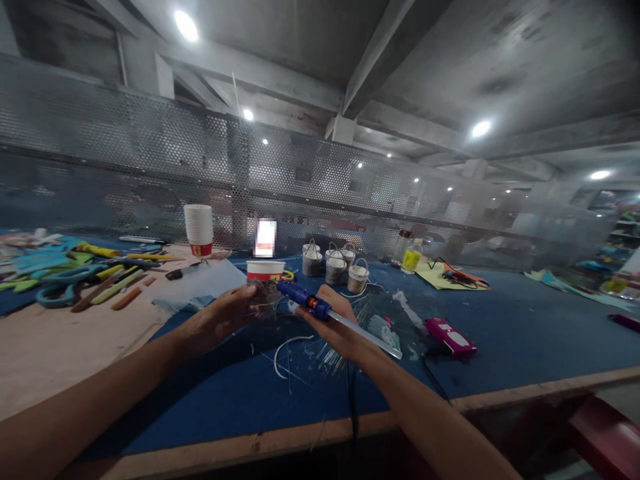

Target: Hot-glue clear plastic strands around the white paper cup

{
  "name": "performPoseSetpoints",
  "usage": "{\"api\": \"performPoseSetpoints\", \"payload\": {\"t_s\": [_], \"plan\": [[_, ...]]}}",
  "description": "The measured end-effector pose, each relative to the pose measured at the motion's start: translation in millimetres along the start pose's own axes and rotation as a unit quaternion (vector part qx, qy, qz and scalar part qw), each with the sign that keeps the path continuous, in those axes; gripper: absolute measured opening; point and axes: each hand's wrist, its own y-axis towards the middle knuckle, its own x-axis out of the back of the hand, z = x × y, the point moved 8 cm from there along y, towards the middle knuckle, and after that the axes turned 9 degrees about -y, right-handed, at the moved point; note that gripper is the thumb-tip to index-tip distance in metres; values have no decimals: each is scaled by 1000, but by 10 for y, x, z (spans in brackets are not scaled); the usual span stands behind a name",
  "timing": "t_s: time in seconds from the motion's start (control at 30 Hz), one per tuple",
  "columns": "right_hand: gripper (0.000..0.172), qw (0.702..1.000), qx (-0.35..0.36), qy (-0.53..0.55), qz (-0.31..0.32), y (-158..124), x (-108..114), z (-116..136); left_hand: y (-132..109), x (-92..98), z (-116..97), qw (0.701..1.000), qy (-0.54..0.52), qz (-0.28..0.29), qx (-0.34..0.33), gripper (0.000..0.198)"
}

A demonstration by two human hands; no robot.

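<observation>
My right hand (334, 327) is wrapped round a blue hot glue gun (299, 293). A long translucent glue stick (367, 335) sticks out of its back end, towards the lower right. The gun's nozzle end points at my left hand (223, 315), whose fingers are closed on a small dark piece that I cannot make out. Just behind the fingers is a red and white paper cup (266, 270). Beyond my right hand stand several small grey buckets with looped handles (358, 277). Thin pale strands (336, 357) lie on the blue mat under my right hand.
Scissors (65, 287), gloves and tools crowd the left side. Stacked paper cups (199, 230) and a bright phone-like screen (265, 238) stand at the back. Rightward are a yellow-labelled bottle (411, 257), a magenta device (451, 338) and a cable over the table edge (240, 445).
</observation>
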Motion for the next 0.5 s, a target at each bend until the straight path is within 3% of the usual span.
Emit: {"api": "performPoseSetpoints", "payload": {"t_s": [0.5], "plan": [[37, 1000, -8, -6, -4, 5, 24, -5, 55, 58, 62, 998, -62, 24, 12, 34]]}}
